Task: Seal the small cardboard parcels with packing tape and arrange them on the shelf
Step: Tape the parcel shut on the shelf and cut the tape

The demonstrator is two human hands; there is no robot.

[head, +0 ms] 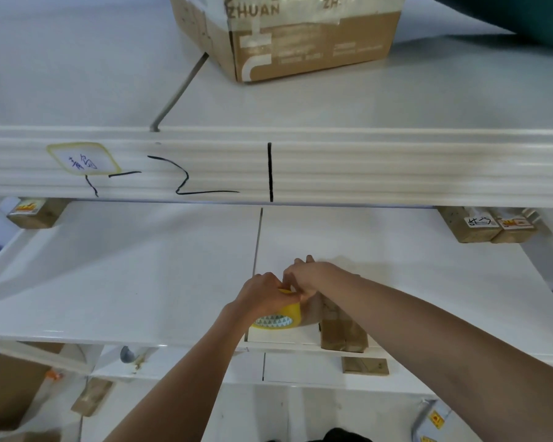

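Note:
A yellow roll of packing tape [280, 319] stands on the white middle shelf [141, 275] near its front edge. My left hand [262, 290] grips the roll from above. My right hand [304, 275] sits just to its right, fingers pinching at the roll's top, where the tape end seems to be. A small brown cardboard parcel [342, 333] lies under my right wrist and forearm, beside the roll; most of its top is hidden by my arm.
A large taped carton [300, 39] stands on the upper shelf. Small parcels lie at the back left [35, 213] and back right [486, 226] of the middle shelf. Another parcel [364, 366] rests on the lower shelf, and more boxes are on the floor at left.

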